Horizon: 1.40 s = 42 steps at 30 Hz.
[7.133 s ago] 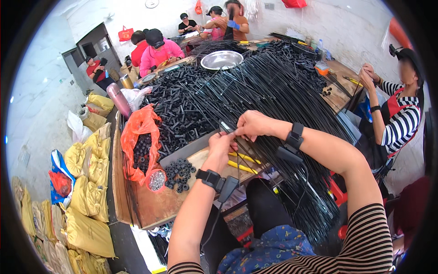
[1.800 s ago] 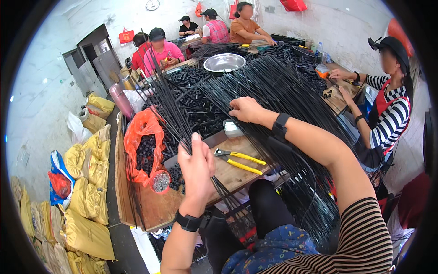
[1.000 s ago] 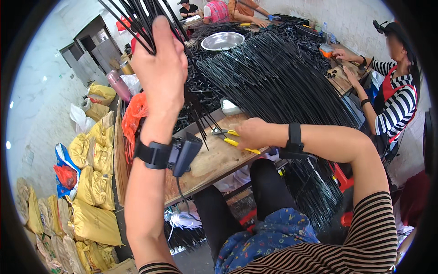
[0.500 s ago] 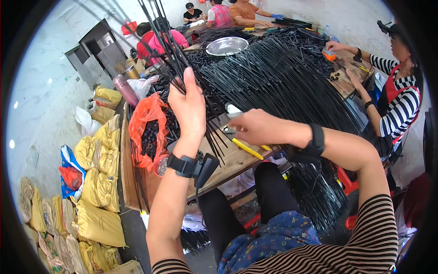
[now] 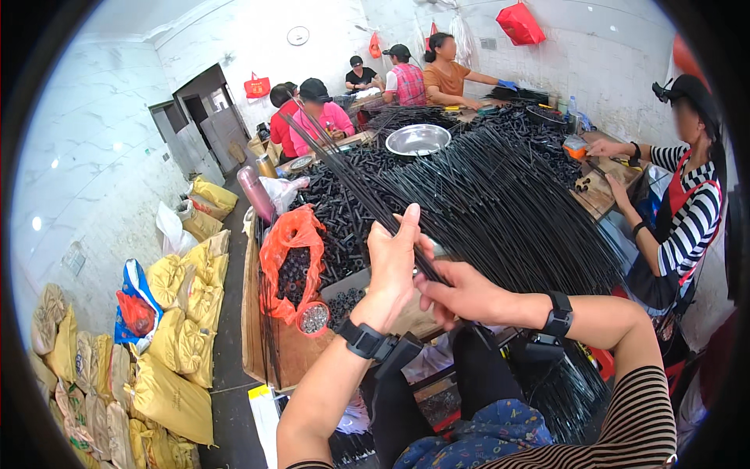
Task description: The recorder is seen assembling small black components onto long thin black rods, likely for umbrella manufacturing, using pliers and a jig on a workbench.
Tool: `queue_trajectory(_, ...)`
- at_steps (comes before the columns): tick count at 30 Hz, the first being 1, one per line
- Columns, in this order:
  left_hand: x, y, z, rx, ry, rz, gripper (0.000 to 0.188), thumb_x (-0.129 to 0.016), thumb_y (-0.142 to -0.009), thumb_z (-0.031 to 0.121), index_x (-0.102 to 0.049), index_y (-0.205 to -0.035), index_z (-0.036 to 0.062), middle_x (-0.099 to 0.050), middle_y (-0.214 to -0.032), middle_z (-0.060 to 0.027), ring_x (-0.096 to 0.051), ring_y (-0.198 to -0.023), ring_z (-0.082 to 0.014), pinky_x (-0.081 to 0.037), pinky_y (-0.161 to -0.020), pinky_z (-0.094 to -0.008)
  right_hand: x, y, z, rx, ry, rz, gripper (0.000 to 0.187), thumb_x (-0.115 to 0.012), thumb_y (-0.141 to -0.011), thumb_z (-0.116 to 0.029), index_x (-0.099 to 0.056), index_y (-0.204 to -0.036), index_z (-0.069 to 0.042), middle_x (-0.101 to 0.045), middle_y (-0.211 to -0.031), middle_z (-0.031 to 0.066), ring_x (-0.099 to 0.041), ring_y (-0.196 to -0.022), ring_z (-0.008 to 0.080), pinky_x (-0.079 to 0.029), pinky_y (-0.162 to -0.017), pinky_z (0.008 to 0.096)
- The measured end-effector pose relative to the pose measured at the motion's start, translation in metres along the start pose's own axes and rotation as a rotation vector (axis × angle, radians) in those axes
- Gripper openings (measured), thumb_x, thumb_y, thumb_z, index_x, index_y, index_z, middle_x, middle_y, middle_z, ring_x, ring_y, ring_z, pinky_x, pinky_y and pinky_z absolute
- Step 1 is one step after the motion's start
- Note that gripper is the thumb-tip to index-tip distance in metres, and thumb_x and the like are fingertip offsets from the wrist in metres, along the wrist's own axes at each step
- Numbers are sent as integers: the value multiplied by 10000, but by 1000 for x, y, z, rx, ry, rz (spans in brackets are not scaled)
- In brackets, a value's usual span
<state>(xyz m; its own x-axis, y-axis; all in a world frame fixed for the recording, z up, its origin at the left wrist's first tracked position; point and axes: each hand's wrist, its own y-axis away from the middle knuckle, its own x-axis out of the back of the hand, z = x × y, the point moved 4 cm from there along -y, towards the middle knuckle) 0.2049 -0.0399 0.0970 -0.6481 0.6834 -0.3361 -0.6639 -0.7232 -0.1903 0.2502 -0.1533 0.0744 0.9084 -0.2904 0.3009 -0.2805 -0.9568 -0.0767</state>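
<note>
A bundle of long, thin black rods [image 5: 353, 181] slants up and away to the left, with my left hand [image 5: 393, 262] closed around it. My right hand [image 5: 459, 288] is closed around the lower end of the same bundle, just right of my left hand. Beyond both hands, a broad heap of similar black rods [image 5: 508, 211] covers the bench. Short black tubular parts [image 5: 344, 223] are piled left of the rods. An orange-red plastic bag [image 5: 272, 266] of small dark parts and a small cup [image 5: 314, 318] of shiny metal pieces stand left of my hands.
A round metal basin [image 5: 416, 141] rests on the far pile. A pink bottle [image 5: 255, 194] stands at the bench's left. Yellow sacks [image 5: 173, 383] are stacked along the left wall. A co-worker in striped sleeves [image 5: 680, 215] works at the right; several others sit at the far end.
The view has tilted up. The bundle has swung lower, from nearly upright to a slant. My right hand, previously near the yellow-handled tool, is now on the bundle's lower end.
</note>
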Motion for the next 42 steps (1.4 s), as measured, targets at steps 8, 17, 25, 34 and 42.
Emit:
queue_trajectory(8,5,15,-4,137,122,-289,253,-518,-966,216,-534,-1075,-12,-631,-973,-97,-621,-838,-168,-526,-673,-295,11,-2,6,-46,-342,117,315,-421,-999,-316,-545,-903,-42,-526,-647,-7,-401,-428,39,-294,-365,205)
queue_trajectory(17,28,7,-11,118,124,-149,210,-540,-952,195,-541,-1035,2,-653,-977,-117,-634,-820,-165,-536,-725,-312,5,-10,7,90,-198,99,324,-395,-1006,-275,-593,-1069,-26,-637,-845,26,-551,-586,73,-457,-486,217)
queue_trajectory(25,25,4,-12,108,-12,-63,136,-513,-953,166,-481,-902,44,-594,-802,-49,-605,-698,-135,-525,-652,-307,20,-20,3,267,292,290,206,-508,-927,-192,-561,-875,1,-589,-673,149,-598,-612,277,-442,-572,414)
queue_trajectory(34,29,3,-8,111,23,80,128,-384,-978,151,-408,-932,33,-529,-797,-64,-664,-728,-272,-578,-664,-408,33,-31,-14,347,138,368,204,-491,-932,-156,-545,-892,37,-643,-740,165,-644,-638,256,-500,-587,375)
queue_trajectory(42,56,8,-1,56,22,142,186,-460,-990,225,-496,-1045,52,-544,-713,-22,-395,-387,-80,-273,-331,-225,88,-30,-34,201,-249,564,200,-483,-969,-275,-548,-928,-91,-452,-647,-59,-370,-485,16,-297,-401,178)
